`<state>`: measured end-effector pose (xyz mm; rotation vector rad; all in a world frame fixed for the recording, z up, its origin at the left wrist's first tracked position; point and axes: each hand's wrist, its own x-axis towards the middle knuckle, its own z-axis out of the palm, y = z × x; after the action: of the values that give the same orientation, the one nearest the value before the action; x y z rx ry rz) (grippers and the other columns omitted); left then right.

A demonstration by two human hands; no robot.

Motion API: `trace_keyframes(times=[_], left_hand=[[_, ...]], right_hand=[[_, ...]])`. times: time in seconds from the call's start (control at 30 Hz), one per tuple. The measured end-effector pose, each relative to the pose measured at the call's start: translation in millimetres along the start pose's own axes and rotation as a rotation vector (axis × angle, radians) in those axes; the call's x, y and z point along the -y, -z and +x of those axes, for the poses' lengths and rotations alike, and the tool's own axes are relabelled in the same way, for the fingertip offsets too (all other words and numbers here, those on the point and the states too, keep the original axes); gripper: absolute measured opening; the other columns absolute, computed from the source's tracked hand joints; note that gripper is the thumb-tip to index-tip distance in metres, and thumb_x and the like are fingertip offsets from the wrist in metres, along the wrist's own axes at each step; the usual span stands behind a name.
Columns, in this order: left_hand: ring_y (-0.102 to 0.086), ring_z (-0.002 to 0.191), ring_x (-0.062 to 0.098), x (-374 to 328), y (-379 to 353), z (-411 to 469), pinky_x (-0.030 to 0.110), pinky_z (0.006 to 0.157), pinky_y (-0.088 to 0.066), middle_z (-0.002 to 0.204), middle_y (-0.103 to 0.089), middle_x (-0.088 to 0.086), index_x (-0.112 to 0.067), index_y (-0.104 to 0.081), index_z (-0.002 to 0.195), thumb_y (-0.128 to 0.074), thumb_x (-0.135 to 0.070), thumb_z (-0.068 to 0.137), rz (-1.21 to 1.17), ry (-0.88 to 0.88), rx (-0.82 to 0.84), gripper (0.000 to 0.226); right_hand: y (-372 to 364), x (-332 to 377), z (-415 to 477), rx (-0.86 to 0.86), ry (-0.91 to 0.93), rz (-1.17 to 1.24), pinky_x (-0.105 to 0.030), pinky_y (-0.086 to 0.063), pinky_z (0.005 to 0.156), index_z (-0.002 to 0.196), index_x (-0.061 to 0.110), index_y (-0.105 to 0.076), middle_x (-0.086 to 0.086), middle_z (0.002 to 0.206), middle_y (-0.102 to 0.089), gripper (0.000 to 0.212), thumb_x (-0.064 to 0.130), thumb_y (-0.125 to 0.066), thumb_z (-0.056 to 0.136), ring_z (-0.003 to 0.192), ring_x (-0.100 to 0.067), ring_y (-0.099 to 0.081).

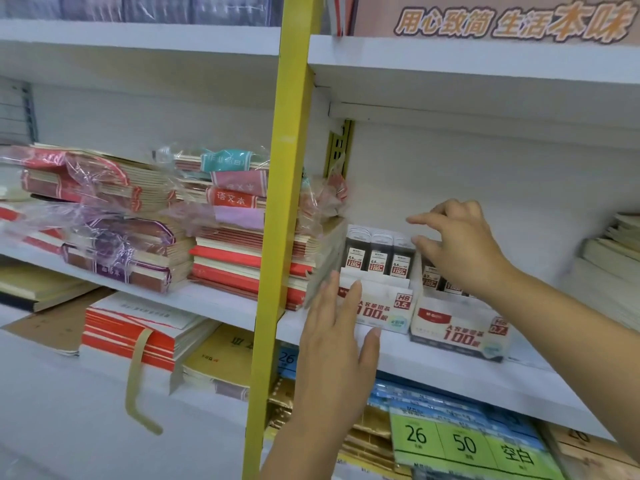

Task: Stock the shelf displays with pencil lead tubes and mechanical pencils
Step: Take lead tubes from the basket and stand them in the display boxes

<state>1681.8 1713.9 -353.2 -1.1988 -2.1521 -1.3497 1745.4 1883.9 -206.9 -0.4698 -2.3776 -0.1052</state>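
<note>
1. On the white middle shelf point(450, 374) of a stationery rack, we find the two display boxes that hold the pencil lead tubes; the shelf runs across the whole view behind a yellow upright post point(287, 202).
2. Left of the post, we see stacks of notebooks point(225, 258), several in loose clear wrap, and the nearest stack reaches past the post to stand just beside the boxes.
3. The 0.7 display box point(457, 330) sits at the front edge of the shelf, just to the right of the 0.5 display box point(391, 306).
4. Our left hand point(336, 327) is held flat with its fingers straight and gripping nothing, in front of the left end of the 0.5 display box; we cannot tell whether it touches the card.
5. Our right hand point(464, 247) hovers over the back of the 0.7 display box, thumb and forefinger spread apart and the other fingers bent, with nothing pinched between them.
6. Three dark lead tubes point(377, 254) stand upright in a row in the 0.5 display box.
7. More dark tubes point(431, 277) stand in the 0.7 display box, partly hidden by the right hand.
</note>
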Motion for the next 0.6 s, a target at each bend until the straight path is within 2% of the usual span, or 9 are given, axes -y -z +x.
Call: trace_keyframes(times=[0.07,0.1,0.17,0.27,0.33,0.4,0.43,0.5,0.6], left_hand=[[-0.015,0.147,-0.001,-9,5,-12,0.023,0.12,-0.022,0.159,-0.023,-0.021,-0.039,-0.036,0.151,-0.053,-0.032,0.102,-0.084,0.006,-0.085,0.052],[-0.026,0.141,-0.001,-12,7,-21,0.024,0.117,-0.032,0.149,-0.035,-0.024,-0.038,-0.045,0.145,-0.055,-0.028,0.101,-0.144,0.021,-0.132,0.046],[-0.045,0.124,0.001,-15,6,-45,0.027,0.103,-0.046,0.128,-0.044,-0.028,-0.035,-0.056,0.133,-0.056,-0.021,0.1,-0.207,0.054,-0.136,0.036],[-0.057,0.107,0.009,-5,-2,-96,0.034,0.091,-0.053,0.122,-0.05,-0.013,-0.029,-0.059,0.131,-0.059,-0.02,0.099,-0.182,0.09,0.162,0.033],[-0.057,0.112,0.012,14,-13,-137,0.034,0.095,-0.051,0.131,-0.049,-0.004,-0.025,-0.055,0.136,-0.058,-0.025,0.1,-0.08,0.151,0.482,0.036],[-0.053,0.122,0.018,37,-29,-182,0.03,0.1,-0.043,0.141,-0.047,0.005,-0.021,-0.051,0.142,-0.058,-0.031,0.1,0.044,0.227,0.77,0.043],[-0.052,0.123,0.019,48,-39,-204,0.029,0.101,-0.039,0.142,-0.048,0.01,-0.017,-0.052,0.141,-0.059,-0.034,0.099,0.056,0.256,0.853,0.046],[-0.053,0.121,0.019,70,-59,-246,0.026,0.098,-0.037,0.138,-0.055,0.018,-0.013,-0.059,0.133,-0.061,-0.034,0.095,-0.003,0.324,0.926,0.043],[-0.045,0.138,0.028,103,-93,-297,0.035,0.113,-0.038,0.147,-0.046,0.01,-0.021,-0.048,0.142,-0.065,-0.027,0.096,0.026,0.512,1.056,0.049]], right_hand=[[16,7,-30,-0.075,-0.001,0.216,-0.016,-0.035,0.091,0.125,0.032,-0.06,0.015,0.105,-0.05,0.03,0.027,-0.053,0.097,0.099,-0.003,-0.042],[24,11,-52,-0.113,-0.004,0.335,-0.01,-0.039,0.083,0.12,0.034,-0.06,0.02,0.101,-0.052,0.026,0.025,-0.052,0.097,0.093,0.001,-0.049],[35,17,-105,-0.128,0.002,0.566,-0.005,-0.043,0.07,0.11,0.041,-0.061,0.022,0.097,-0.06,0.025,0.021,-0.054,0.097,0.088,0.0,-0.058],[26,16,-188,0.013,-0.084,0.782,-0.015,-0.048,0.061,0.103,0.045,-0.063,0.011,0.088,-0.065,0.023,0.025,-0.055,0.095,0.073,-0.01,-0.061],[-3,4,-240,0.189,-0.213,0.769,-0.025,-0.05,0.063,0.101,0.043,-0.063,0.005,0.084,-0.066,0.022,0.023,-0.056,0.096,0.071,-0.015,-0.062],[-47,-13,-289,0.484,-0.388,0.687,-0.034,-0.052,0.074,0.109,0.038,-0.062,0.003,0.095,-0.063,0.02,0.023,-0.054,0.098,0.08,-0.016,-0.063],[-71,-23,-314,0.631,-0.484,0.658,-0.035,-0.053,0.077,0.116,0.033,-0.061,0.002,0.102,-0.061,0.021,0.023,-0.052,0.099,0.087,-0.018,-0.062],[-119,-42,-366,0.82,-0.645,0.618,-0.026,-0.048,0.075,0.126,0.023,-0.057,0.002,0.11,-0.057,0.028,0.022,-0.052,0.098,0.092,-0.016,-0.059],[-172,-57,-438,0.957,-0.804,0.534,-0.024,-0.043,0.077,0.126,0.016,-0.056,-0.005,0.119,-0.06,0.031,0.022,-0.056,0.096,0.101,-0.019,-0.058]])
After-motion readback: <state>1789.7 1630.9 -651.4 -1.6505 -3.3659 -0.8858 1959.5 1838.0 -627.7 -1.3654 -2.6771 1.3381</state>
